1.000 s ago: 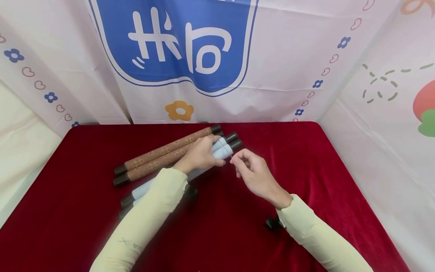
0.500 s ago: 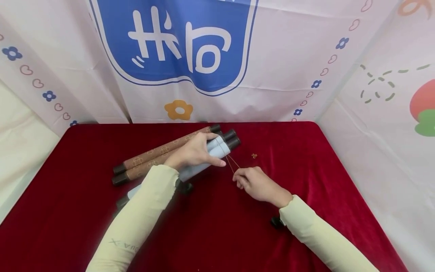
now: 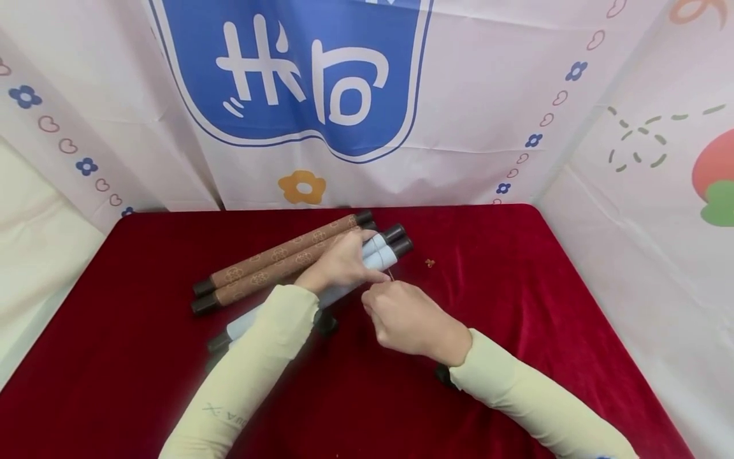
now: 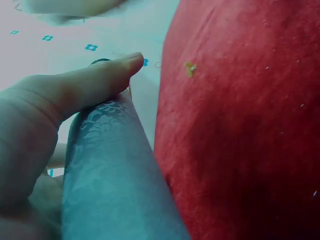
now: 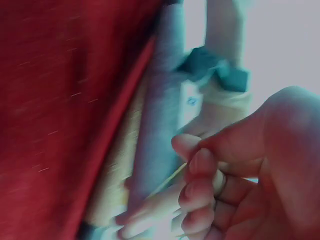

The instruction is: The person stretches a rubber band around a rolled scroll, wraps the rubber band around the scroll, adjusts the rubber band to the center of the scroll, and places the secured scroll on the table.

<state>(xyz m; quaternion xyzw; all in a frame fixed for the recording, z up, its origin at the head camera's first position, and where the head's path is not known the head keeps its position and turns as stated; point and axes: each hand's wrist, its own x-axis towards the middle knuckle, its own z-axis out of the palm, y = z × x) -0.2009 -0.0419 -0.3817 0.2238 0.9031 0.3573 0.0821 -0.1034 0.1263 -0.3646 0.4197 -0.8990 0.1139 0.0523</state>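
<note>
A light blue scroll [image 3: 382, 257], rolled from both ends into two rods with dark end knobs, slants across the table. My left hand [image 3: 344, 258] grips it near its upper right end; in the left wrist view the thumb [image 4: 107, 75] lies over the patterned blue roll [image 4: 115, 150]. Close below that end is my right hand [image 3: 410, 319]. Its thumb and fingers pinch a thin yellowish cord [image 5: 172, 177], seen in the right wrist view running toward the scroll. Part of the cord circles the blue rolls near the knobs. The left sleeve hides much of the scroll's lower end.
Behind lies a brown double-rolled scroll [image 3: 281, 255] with gold patterns and dark knobs, close alongside the blue one. A tiny gold-coloured piece [image 3: 430, 262] rests on the red cloth [image 3: 516, 287] to the right. A printed white curtain [image 3: 459, 127] stands behind the table.
The right hand first pulled the cord down from the scroll, then moved left, close under the left thumb. The tiny gold piece has come into view on the cloth. The blue scroll shifted slightly.
</note>
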